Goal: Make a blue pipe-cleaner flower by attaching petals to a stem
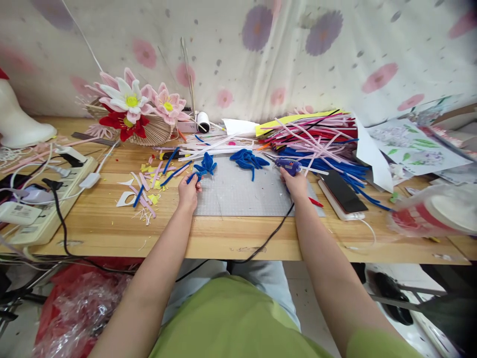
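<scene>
My left hand (189, 193) is closed on a blue pipe-cleaner flower (205, 166), held over the left edge of the grey cutting mat (246, 199). In my right hand (294, 185) is a blue glue gun (288, 165) with a white glue stick at its back; its nozzle points left. Another blue pipe-cleaner piece (248, 160) lies on the mat's upper part, between my hands and left of the nozzle. A red item (316, 202) rests beside my right wrist, partly hidden.
Pipe-cleaner bundles (316, 134) lie behind the mat. Pink, white and red flowers (130, 102) on a fan stand back left, above scraps (147, 191). A power strip (55, 204) is left; a phone (345, 191) and a bagged cup (436, 211) are right. A black cord (272, 236) crosses the table edge.
</scene>
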Demonstrator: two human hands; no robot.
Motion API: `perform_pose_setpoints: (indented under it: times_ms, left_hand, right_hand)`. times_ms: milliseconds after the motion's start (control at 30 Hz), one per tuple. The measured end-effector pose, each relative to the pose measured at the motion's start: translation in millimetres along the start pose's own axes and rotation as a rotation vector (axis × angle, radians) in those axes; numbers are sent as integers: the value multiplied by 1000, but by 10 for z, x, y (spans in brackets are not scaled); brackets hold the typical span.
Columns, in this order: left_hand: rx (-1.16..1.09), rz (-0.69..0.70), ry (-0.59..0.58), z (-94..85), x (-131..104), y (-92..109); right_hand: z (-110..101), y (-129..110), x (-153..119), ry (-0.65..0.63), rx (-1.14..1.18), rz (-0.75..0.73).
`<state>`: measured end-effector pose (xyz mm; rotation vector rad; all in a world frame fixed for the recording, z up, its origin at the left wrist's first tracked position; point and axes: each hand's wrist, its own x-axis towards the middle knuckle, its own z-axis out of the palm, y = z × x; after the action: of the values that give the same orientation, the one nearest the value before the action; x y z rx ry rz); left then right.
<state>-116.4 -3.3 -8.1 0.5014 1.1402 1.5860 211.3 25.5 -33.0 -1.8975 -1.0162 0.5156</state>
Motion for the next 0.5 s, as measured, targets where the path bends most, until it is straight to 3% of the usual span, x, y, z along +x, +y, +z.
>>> perform_pose_setpoints:
  times_ms: [267,433,500]
  left_hand:
    - [59,33,43,-40,53,-27]
    - [75,90,101,-109,113,-7]
    - [92,100,100,-118,119,8]
  right_hand:
    - [-6,-63,-31,-45,-288,-50]
    - [-225,-103,-289,78,-465,-197]
    - [-327,-149,-415,8,-575,-165]
